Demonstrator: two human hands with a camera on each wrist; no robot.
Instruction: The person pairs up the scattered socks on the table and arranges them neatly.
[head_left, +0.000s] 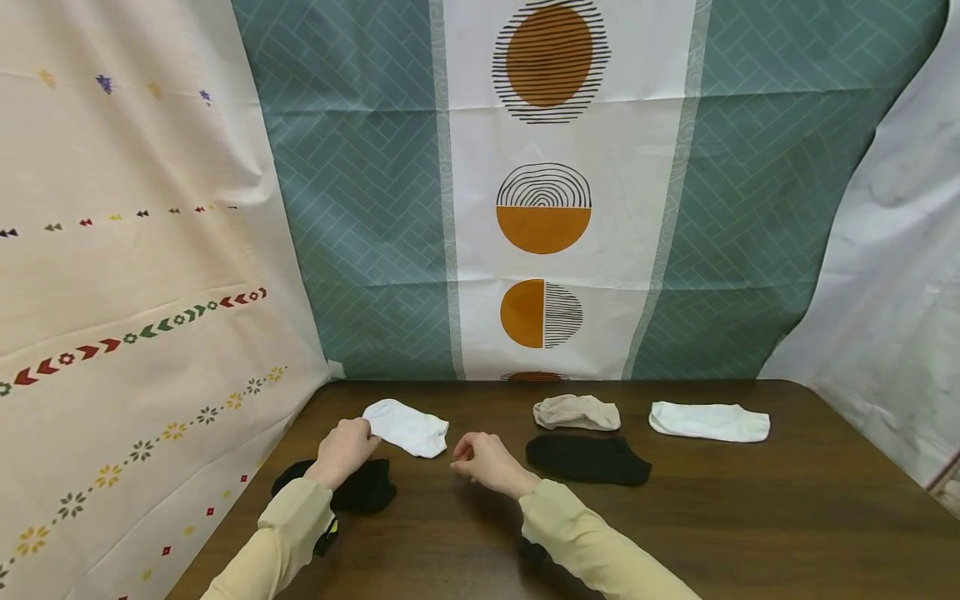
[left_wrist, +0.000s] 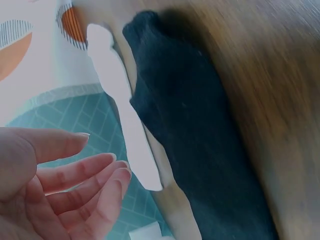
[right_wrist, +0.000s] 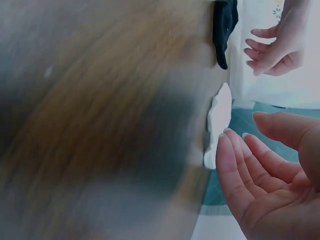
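Note:
My left hand point(head_left: 347, 450) hovers over the left side of the table, above a black sock point(head_left: 369, 487) and close to the near left end of a white sock point(head_left: 407, 428). In the left wrist view its fingers point(left_wrist: 82, 177) are loosely bent with a gap to the thumb, and nothing is between them. The forearm partly covers the black sock in the head view. To the right of the white sock, my right hand point(head_left: 491, 462) hangs above the wood, holding nothing. Its relaxed fingers point(right_wrist: 240, 167) are apart from the thumb in the right wrist view.
Right of the right hand lie a beige sock point(head_left: 576, 412), another black sock point(head_left: 587, 459) and another white sock point(head_left: 708, 422). They rest on the dark wooden table point(head_left: 750, 508). Patterned cloths hang behind the table point(head_left: 375, 208) and along its left side point(head_left: 150, 292).

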